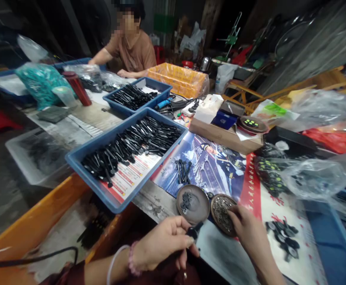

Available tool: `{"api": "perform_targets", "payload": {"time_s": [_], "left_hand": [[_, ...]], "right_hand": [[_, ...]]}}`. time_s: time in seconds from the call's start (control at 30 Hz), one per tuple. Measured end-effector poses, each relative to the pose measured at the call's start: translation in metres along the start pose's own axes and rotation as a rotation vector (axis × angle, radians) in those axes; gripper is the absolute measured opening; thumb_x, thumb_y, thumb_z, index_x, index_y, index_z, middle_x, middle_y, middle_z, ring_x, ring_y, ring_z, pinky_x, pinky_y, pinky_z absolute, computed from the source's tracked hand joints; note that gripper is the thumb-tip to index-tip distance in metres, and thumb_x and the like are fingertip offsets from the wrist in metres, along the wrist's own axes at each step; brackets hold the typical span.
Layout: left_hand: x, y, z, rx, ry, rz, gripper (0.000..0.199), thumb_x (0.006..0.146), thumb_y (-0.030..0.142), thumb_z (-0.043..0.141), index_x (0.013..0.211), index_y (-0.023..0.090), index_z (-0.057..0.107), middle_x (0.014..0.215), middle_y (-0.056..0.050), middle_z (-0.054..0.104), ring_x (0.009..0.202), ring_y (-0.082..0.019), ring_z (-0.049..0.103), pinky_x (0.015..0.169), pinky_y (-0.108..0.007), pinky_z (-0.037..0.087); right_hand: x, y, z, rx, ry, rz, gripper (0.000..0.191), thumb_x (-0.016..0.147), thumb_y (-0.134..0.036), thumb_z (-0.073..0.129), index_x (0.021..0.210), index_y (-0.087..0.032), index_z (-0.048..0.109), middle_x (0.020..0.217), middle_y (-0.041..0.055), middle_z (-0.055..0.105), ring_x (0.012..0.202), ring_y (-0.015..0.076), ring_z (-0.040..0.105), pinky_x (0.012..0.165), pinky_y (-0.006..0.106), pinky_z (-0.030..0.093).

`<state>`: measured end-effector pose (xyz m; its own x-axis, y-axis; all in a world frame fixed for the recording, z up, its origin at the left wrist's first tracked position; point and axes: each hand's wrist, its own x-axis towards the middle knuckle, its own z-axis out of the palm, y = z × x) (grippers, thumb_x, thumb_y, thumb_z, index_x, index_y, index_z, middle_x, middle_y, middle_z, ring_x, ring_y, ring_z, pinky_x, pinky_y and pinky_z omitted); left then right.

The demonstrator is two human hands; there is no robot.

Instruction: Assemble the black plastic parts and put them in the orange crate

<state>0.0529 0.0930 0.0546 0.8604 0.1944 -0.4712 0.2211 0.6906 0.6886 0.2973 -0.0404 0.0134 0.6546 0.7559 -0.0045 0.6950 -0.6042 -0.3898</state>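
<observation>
Head view: left hand pinches black piece; right hand, grip unclear, at dish of metal pieces by table's near edge.

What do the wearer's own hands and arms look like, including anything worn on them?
Both the left hand and right hand are bare, without gloves. The left wrist wears a pink beaded bracelet and, farther up, a thin pale band. Dark maroon cloth, probably a sleeve, edges the left forearm. Nothing worn shows on the right forearm.
</observation>
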Motion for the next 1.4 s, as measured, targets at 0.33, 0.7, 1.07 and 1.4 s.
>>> {"api": "perform_targets", "payload": {"time_s": [0.33, 0.7, 1.07, 1.4], "left_hand": [[0.003, -0.003, 0.001, -0.011, 0.000, 0.023, 0.027, 0.077, 0.030, 0.069, 0.093, 0.013, 0.054, 0.076, -0.007, 0.073, 0.039, -0.005, 0.054, 0.038, -0.014, 0.041], [0.005, -0.002, 0.000, 0.026, 0.000, 0.017, 0.023, 0.079, 0.027, 0.066, 0.093, 0.013, 0.055, 0.075, -0.005, 0.072, 0.040, -0.005, 0.054, 0.039, -0.014, 0.040], [0.005, 0.002, 0.001, 0.048, 0.007, 0.014, 0.024, 0.079, 0.029, 0.066, 0.093, 0.014, 0.052, 0.076, -0.006, 0.072, 0.041, -0.005, 0.054, 0.040, -0.014, 0.039], [0.006, 0.001, 0.003, 0.108, 0.076, 0.042, 0.019, 0.079, 0.020, 0.060, 0.096, 0.013, 0.053, 0.085, -0.006, 0.071, 0.045, -0.004, 0.054, 0.043, -0.015, 0.041]], "right_hand": [[-0.005, -0.007, -0.005, 0.244, 0.234, 0.122, 0.043, 0.079, -0.059, 0.051, 0.074, -0.022, 0.072, 0.065, 0.0077, 0.073, 0.058, 0.0262, 0.067, 0.053, 0.034, 0.048], [-0.001, 0.000, -0.002, 0.340, 0.126, 0.089, 0.034, 0.073, -0.048, 0.056, 0.081, -0.021, 0.075, 0.083, 0.0087, 0.077, 0.075, 0.0291, 0.072, 0.066, 0.040, 0.055], [-0.005, -0.006, -0.002, 0.297, 0.169, 0.213, 0.036, 0.073, -0.053, 0.057, 0.078, -0.019, 0.070, 0.071, 0.0085, 0.073, 0.066, 0.0272, 0.069, 0.063, 0.036, 0.052], [-0.048, -0.063, -0.016, 0.737, 0.058, 0.063, 0.020, 0.082, -0.037, 0.068, 0.090, -0.019, 0.064, 0.079, 0.0048, 0.068, 0.070, 0.0198, 0.064, 0.062, 0.029, 0.051]]}}
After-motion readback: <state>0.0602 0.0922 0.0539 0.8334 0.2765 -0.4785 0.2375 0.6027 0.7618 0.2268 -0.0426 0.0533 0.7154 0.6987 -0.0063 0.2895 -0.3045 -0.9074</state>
